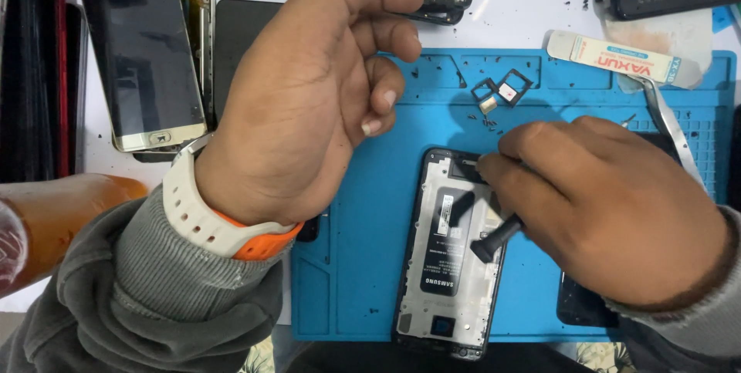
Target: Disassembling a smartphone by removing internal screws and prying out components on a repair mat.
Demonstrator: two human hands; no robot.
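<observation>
An opened phone point(440, 280) with its back cover off lies on a blue work mat point(363, 265), its metal frame and dark battery showing. My right hand point(610, 211) is shut on a small black-handled screwdriver point(498, 236), fingertips pressed near the phone's upper right corner. The tool's tip is hidden under my fingers. My left hand point(309, 87) hovers raised above the mat's upper left, fingers loosely curled and holding nothing. A white and orange watch point(208, 215) sits on that wrist.
Two small black card trays point(502, 93) and several tiny screws lie on the mat above the phone. A flat white pry tool point(617, 57) and metal tweezers point(671, 122) lie at the upper right. A phone screen point(143, 49) rests at upper left, an orange object point(62, 215) at left.
</observation>
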